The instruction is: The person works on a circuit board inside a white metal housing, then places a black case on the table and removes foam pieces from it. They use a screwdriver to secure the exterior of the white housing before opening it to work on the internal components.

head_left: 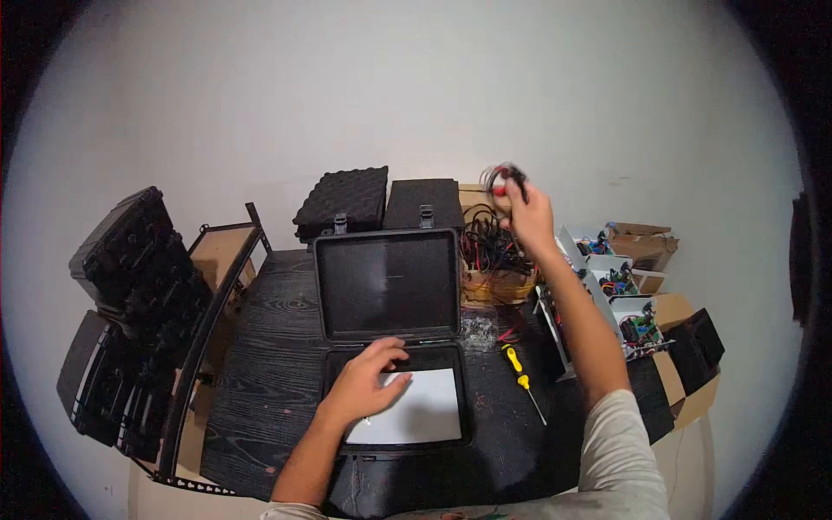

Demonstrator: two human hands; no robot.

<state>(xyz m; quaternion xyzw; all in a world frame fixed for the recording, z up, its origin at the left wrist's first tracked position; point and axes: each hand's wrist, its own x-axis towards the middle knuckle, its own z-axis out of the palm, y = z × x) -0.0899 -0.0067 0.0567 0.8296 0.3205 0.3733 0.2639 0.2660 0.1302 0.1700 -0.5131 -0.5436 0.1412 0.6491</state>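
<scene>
An open black hard case (468, 425) lies before me with its foam-lined lid (386, 286) standing up at the back. A flat white panel (425, 416) rests inside its base. My left hand (368, 381) is at the panel's upper left corner, thumb and fingers apart. Raised above a cardboard box is my right hand (530, 217), its fingers closed round a red and black cable (503, 180) that is smeared by motion. Under that hand, a tangle of black and red cables (490, 243) fills the cardboard box (494, 288).
A yellow-handled screwdriver (517, 368) and a clear plastic bag (478, 331) lie right of the case. White housings with circuit boards (617, 282) stand further right, near an open carton (698, 403). Black foam blocks (347, 199) sit behind the lid; black cases (139, 251) are stacked at left.
</scene>
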